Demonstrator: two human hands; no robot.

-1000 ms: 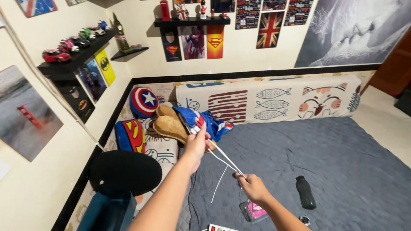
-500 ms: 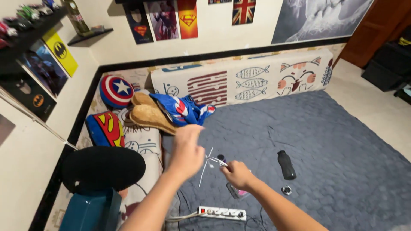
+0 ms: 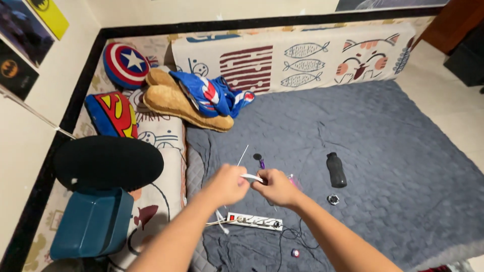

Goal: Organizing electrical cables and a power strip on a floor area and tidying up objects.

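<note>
My left hand (image 3: 227, 184) and my right hand (image 3: 276, 187) meet close together above a grey quilted mattress (image 3: 383, 151). Both pinch a thin white cable (image 3: 251, 177) that runs between them; a loose end (image 3: 243, 155) sticks up and away from the left hand. Below the hands a white power strip (image 3: 254, 220) lies on the quilt with a white cord and a black wire leading off it. A pink object (image 3: 293, 179) is partly hidden behind my right hand.
A black bottle (image 3: 336, 170) lies right of my hands, a small round metal piece (image 3: 333, 199) beside it. A teal box (image 3: 92, 222) and a black round cushion (image 3: 108, 162) sit at left. Pillows (image 3: 177, 103), a shield cushion (image 3: 125, 64) and a patterned bolster (image 3: 302, 58) line the wall.
The view tilted down from the wall toward the mattress. My hands dropped lower and came together, and the white cable that was stretched between them is now gathered short.
</note>
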